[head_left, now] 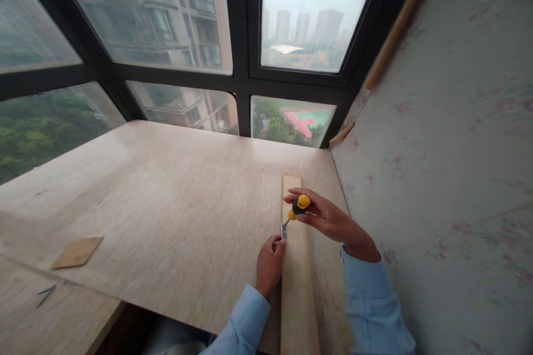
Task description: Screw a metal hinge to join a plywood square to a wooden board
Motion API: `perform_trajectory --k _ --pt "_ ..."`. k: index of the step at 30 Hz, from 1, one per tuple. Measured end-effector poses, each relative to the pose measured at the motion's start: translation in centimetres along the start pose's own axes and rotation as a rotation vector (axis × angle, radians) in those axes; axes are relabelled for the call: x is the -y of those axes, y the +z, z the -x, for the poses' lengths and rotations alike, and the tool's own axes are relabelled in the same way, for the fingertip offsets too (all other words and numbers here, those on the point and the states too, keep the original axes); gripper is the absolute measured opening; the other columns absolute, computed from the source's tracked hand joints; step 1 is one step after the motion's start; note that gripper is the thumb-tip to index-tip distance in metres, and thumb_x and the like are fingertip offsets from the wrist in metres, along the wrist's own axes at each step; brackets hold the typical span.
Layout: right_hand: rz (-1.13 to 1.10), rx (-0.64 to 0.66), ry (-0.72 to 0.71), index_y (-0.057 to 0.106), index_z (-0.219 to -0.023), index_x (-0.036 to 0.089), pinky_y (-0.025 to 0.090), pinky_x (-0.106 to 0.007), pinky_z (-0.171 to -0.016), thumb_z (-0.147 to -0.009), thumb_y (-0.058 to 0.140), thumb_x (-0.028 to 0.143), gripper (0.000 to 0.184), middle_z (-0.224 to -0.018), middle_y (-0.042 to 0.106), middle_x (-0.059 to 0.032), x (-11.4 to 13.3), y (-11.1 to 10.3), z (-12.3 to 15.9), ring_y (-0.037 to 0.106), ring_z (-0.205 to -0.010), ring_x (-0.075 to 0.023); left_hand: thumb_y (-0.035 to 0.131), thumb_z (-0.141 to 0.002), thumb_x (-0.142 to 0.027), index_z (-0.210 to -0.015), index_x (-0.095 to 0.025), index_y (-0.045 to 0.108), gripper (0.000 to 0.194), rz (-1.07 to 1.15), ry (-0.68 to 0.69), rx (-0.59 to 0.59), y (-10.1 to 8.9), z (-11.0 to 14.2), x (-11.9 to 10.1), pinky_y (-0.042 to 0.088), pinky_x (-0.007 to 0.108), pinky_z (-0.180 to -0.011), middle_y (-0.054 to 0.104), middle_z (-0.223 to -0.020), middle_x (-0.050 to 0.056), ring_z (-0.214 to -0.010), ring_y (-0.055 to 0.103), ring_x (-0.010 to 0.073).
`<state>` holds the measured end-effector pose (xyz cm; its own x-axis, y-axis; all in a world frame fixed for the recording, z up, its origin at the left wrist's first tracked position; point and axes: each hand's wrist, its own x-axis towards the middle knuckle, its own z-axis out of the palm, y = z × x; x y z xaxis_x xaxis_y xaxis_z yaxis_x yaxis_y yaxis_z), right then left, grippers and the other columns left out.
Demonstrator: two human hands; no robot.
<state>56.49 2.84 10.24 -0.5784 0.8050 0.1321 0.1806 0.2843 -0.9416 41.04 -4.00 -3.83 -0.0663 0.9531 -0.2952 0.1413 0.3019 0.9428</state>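
My right hand (318, 212) grips a yellow and black screwdriver (298, 206) by its handle, tilted so the shaft points down and to the left. The tip meets a small metal bracket (283, 230) at the left edge of a long wooden board (297, 288). Just below the bracket, my left hand (270, 260) is closed, with thumb and fingertips pinching its lower end against the board. Whether a screw sits under the tip is too small to tell.
The board lies on a beige marble-patterned surface (166, 205). A brown square piece (77, 252) and some dark thin metal pieces (46, 293) lie at the left. Floral wallpaper (449, 177) rises on the right; dark-framed windows (244, 66) stand behind. An opening (145, 327) cuts into the near edge.
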Motion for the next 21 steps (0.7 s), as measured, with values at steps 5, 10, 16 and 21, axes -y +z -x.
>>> perform_trajectory --k 5,10,16,21 --pt "0.545 -0.429 0.136 0.054 -0.092 0.019 0.053 -0.035 -0.066 -0.064 0.076 0.058 0.052 -0.079 0.063 -0.0038 0.7 0.7 -1.0 0.062 -0.07 -0.0206 0.048 -0.086 -0.04 -0.105 -0.014 0.065 0.037 -0.005 -0.007 -0.001 0.0 0.1 0.0 0.045 0.028 -0.077 0.069 -0.102 0.01 -0.09 0.064 0.0216" --pt "0.383 -0.378 0.046 0.047 -0.119 0.019 0.051 -0.037 -0.085 -0.073 0.071 0.053 0.062 -0.107 0.062 -0.0097 -0.3 1.3 -1.3 0.061 -0.096 -0.0225 0.047 -0.086 -0.041 -0.106 -0.015 0.065 0.037 -0.014 -0.015 0.005 0.0 0.1 -0.1 0.044 0.028 -0.077 0.069 -0.102 0.01 -0.09 0.064 0.0217" --pt "-0.101 0.01 -0.052 0.039 -0.136 0.027 0.038 -0.042 -0.109 -0.089 0.057 0.035 0.051 -0.143 0.043 -0.0102 0.1 0.0 -0.2 0.04 -0.133 -0.0212 0.046 -0.086 -0.043 -0.107 -0.015 0.064 0.039 -0.03 -0.032 0.003 0.0 0.0 -0.2 0.044 0.028 -0.078 0.069 -0.103 0.01 -0.092 0.064 0.0221" --pt "0.097 -0.135 0.075 0.058 -0.106 0.02 0.054 -0.037 -0.085 -0.075 0.073 0.045 0.042 -0.108 0.064 -0.0077 0.7 -0.8 -0.3 0.063 -0.098 -0.0215 0.046 -0.086 -0.043 -0.107 -0.017 0.064 0.038 -0.05 -0.064 -0.007 0.1 0.0 -0.2 0.044 0.028 -0.076 0.069 -0.102 0.009 -0.091 0.064 0.0219"
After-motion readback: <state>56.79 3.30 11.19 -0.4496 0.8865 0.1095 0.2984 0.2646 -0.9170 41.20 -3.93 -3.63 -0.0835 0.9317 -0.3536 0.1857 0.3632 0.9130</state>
